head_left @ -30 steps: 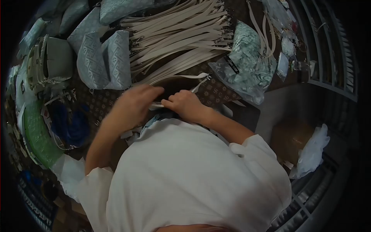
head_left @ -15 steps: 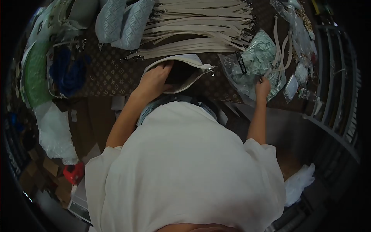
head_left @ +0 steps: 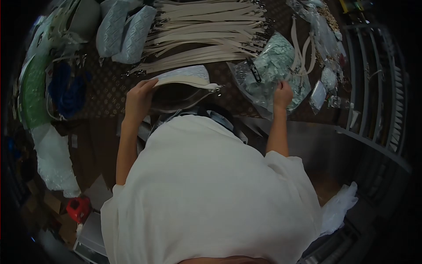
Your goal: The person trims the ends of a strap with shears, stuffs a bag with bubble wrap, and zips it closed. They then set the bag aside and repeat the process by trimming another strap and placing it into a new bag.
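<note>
My left hand (head_left: pixel 140 99) grips the left edge of a pale zippered bag (head_left: pixel 187 80), its fingers closed over the rim. The bag's mouth gapes toward me, showing a dark inside, and small metal fittings hang at its right end. My right hand (head_left: pixel 282 94) is closed in a pinch over a clear plastic bag of pale green packets (head_left: pixel 276 53). Whatever lies between those fingertips is too small to make out. Close to this hand, a black elongated loop-shaped piece (head_left: pixel 253 70) rests on the plastic.
Many cream straps (head_left: pixel 202 31) with metal clasps lie across the brown patterned table (head_left: pixel 105 99). Pale embossed bags (head_left: pixel 125 37) lie at the back left, near blue cord (head_left: pixel 68 90). More straps (head_left: pixel 301 53) and clear packets are at right, beside a metal rack (head_left: pixel 373 88).
My left hand has come out of the bag's mouth and now holds its left rim. The bag's opening has narrowed. My right hand remains over the packets, and the camera view has shifted slightly.
</note>
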The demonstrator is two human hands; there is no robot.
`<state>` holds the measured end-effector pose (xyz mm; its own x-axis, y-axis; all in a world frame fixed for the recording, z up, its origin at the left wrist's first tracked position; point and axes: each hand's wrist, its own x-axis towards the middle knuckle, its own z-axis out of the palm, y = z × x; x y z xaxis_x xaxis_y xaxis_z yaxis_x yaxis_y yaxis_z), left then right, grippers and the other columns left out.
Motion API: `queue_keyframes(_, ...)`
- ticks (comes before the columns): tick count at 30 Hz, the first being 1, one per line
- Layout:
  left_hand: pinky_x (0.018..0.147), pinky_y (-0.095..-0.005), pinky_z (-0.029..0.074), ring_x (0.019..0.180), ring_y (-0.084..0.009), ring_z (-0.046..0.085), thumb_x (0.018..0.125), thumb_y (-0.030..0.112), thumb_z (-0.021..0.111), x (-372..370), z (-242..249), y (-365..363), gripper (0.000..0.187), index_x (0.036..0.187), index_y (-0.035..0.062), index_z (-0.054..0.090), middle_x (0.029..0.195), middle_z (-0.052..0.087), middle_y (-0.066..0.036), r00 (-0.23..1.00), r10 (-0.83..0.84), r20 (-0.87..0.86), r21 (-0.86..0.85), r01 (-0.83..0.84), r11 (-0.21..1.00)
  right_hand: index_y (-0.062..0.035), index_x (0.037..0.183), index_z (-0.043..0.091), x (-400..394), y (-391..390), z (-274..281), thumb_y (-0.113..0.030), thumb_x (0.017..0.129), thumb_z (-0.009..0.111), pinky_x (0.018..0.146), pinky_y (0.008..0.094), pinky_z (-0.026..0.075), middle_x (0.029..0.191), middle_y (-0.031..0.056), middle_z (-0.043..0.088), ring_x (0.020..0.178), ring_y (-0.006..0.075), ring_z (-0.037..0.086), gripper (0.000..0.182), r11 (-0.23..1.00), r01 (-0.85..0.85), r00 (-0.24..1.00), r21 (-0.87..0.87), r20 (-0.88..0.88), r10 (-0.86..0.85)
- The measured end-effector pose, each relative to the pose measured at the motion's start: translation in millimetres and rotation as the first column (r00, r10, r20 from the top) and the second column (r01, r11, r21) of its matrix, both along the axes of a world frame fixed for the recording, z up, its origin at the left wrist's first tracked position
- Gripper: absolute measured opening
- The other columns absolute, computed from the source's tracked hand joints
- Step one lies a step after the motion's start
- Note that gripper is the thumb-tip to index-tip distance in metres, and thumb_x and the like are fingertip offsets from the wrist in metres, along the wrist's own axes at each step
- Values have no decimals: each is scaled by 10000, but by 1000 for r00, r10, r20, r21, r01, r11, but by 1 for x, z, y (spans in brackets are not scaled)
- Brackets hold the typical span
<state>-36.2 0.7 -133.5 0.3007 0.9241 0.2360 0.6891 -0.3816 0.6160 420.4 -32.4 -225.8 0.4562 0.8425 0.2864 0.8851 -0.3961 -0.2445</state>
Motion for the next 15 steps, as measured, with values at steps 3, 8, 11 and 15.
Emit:
queue_keyframes(3,669,-327,488,752,-298,610,762,22,591,3,10,8,237,996,43,625,889,623,-131,999,26,-47,-80,-30,996,-39,857,623,-2,-2,18,-196,829,562,586,365,441,779,125,615,700,307,585,170,989,122,955,85,-281,-94)
queue_keyframes(8,675,-339,479,776,-304,608,762,44,596,-2,10,23,198,955,24,637,866,624,-149,999,-27,-21,-203,22,979,-18,868,587,-3,-3,37,-211,843,577,554,319,435,734,106,604,623,213,577,195,932,244,933,268,-328,-150)
queue_keyframes(11,673,-345,475,762,-308,604,764,52,598,-1,13,29,197,954,17,636,853,621,-154,999,-32,-23,-202,26,979,-15,883,561,-37,7,75,-164,847,576,561,306,447,751,98,600,629,184,574,154,881,201,946,428,-319,-61)
queue_keyframes(15,679,-347,474,761,-313,601,761,56,603,-3,12,34,203,958,17,635,845,620,-155,998,-30,-55,-207,18,978,-31,893,552,-138,17,133,-71,824,583,570,310,468,784,100,594,656,213,590,86,838,-23,749,546,-546,376)
